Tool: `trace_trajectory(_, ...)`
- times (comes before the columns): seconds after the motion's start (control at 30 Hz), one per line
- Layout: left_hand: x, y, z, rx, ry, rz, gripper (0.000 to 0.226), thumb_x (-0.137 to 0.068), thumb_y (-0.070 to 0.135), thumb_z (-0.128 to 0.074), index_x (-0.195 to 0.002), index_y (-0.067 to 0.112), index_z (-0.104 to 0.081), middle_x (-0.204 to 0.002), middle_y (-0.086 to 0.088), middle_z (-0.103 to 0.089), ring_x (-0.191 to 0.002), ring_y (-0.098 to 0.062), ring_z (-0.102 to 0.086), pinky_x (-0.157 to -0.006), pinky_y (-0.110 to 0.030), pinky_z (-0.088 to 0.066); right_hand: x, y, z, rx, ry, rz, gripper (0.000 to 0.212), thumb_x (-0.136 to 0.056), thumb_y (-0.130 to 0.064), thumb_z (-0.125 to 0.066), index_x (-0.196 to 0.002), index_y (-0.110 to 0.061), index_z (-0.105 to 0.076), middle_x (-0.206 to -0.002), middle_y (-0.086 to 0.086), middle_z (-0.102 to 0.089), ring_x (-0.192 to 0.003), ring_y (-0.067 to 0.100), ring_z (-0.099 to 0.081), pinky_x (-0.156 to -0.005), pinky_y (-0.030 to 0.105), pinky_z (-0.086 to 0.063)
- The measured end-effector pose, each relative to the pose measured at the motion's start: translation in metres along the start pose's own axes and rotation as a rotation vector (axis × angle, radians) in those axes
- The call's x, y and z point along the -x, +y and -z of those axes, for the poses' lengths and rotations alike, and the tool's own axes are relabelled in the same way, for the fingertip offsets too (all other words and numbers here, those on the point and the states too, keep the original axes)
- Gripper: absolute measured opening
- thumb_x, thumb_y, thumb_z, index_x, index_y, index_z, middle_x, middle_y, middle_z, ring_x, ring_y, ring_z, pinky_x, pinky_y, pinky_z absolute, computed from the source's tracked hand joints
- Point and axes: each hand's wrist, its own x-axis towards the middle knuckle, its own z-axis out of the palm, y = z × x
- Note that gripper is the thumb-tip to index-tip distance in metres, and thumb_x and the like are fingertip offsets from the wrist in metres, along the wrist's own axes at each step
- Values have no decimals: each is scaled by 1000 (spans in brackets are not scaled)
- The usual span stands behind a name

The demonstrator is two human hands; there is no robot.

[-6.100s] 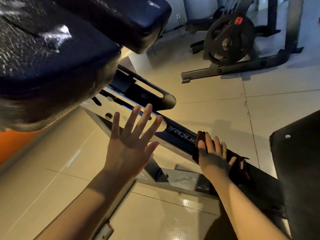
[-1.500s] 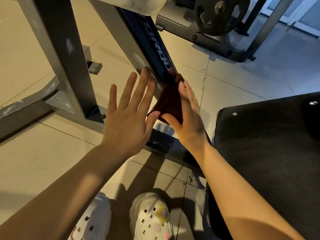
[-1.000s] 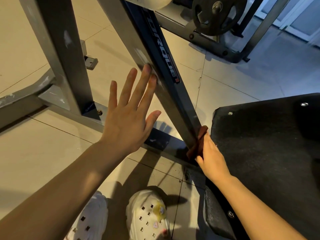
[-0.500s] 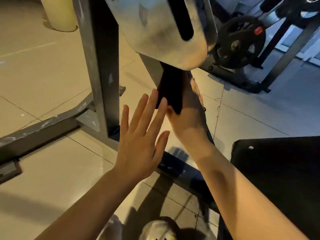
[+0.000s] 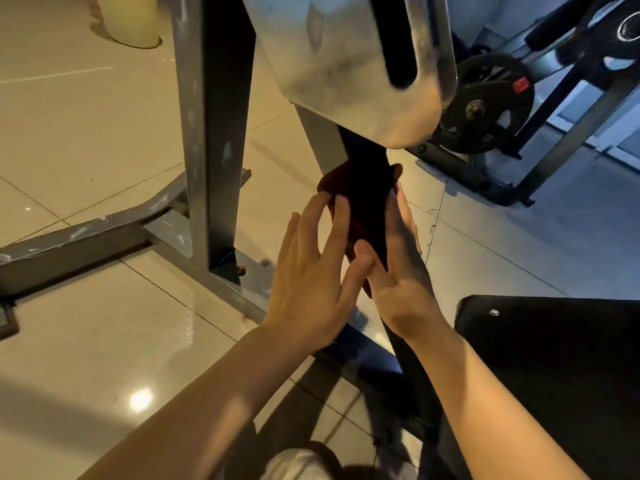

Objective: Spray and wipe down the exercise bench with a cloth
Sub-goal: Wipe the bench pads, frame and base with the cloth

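Observation:
A dark reddish-brown cloth [image 5: 360,202] is wrapped around the slanted dark bar of the exercise bench frame, just below a silver metal bracket [image 5: 353,64]. My right hand [image 5: 401,271] presses the cloth against the bar, thumb on the near side and fingers along the far side. My left hand [image 5: 315,275] is flat with fingers spread, its fingertips touching the cloth's left edge. The grey upright post [image 5: 214,133] of the bench stands to the left. No spray bottle is in view.
A black padded seat [image 5: 554,375] fills the lower right. Grey floor bars [image 5: 86,237] of the frame run left across beige tiles. A weight plate [image 5: 485,105] on a dark rack sits at the back right. A pale cylinder [image 5: 128,19] stands top left. A white shoe [image 5: 298,462] shows below.
My right hand slid the cloth down the bar, then back up under the bracket. My left hand has moved in until its fingertips touch the cloth.

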Motion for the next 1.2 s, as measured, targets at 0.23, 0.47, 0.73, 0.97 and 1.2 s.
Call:
trace_trajectory(0.23, -2, -34, -5, -151, -96, -181, 61, -101, 53, -10, -150, 17, -19, -155, -7, -19, -146, -23, -16, -122, -43, 0, -2, 5, -7, 87, 71, -38, 59, -91, -70, -22, -133, -69, 19, -162, -11, -7, -143, 2, -16, -90, -6, -20)
trace_trajectory(0.47, 17, -43, 31, -132, -166, -108, 62, -101, 55, -10, -153, 23, -16, -161, -3, -14, -149, -24, -13, -120, -48, 1, 28, 6, -11, 189, 201, -26, 62, -97, -60, -30, -150, -32, -11, -157, 10, -31, -140, 28, -38, -106, 39, -44)
trace_trajectory(0.73, -22, -37, 81, -51, -76, -77, 58, -100, 56, -9, -151, 30, -10, -160, 4, -10, -149, -17, -9, -119, -56, -7, -69, -77, -19, 308, 292, -276, 62, -97, -56, -37, -145, -16, -36, -143, 12, -48, -121, 32, -54, -102, 44, -44)
trace_trajectory(0.97, -44, -27, 86, -86, -126, -167, 65, -99, 58, -7, -154, 25, -2, -159, 7, 8, -149, -13, 5, -120, -50, -1, -40, -51, -18, 206, 230, -263, 64, -96, -57, -38, -152, -26, -27, -155, 6, -36, -138, 32, -40, -110, 52, -36)
trace_trajectory(1.2, -64, -24, 75, -95, -214, -133, 73, -87, 71, 7, -147, 30, 16, -152, 13, 28, -147, -11, 16, -119, -48, 10, 18, -9, -26, 148, 254, -393, 82, -86, -78, -13, -152, -30, -15, -161, 2, -23, -145, 29, -29, -114, 53, -29)
